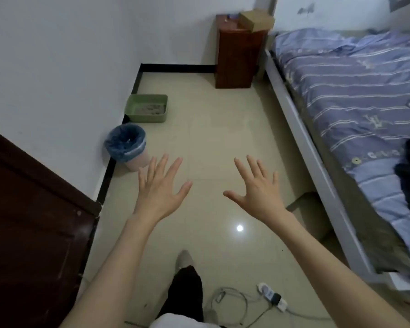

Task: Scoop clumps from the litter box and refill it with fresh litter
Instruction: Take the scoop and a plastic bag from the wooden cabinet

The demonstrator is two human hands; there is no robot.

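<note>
Facing litter box against wall, floor between.

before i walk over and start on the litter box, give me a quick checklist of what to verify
1. Hands free: left hand and right hand are both spread open, holding nothing. Ok.
2. Litter box located: green, on the floor by the wall, with dark clumps in the litter. Ok.
3. Somewhere to dump clumps: lined trash bin stands by the wall, nearer than the box. Ok.
4. Scoop at hand: none in view. Not ok.
5. Fresh litter supply: no bag in view; contents of the cardboard box on the wooden cabinet unknown. Cannot tell.
6. Path: bare floor ahead; the power strip and cables lie by the feet. Ok, mind them.
</note>
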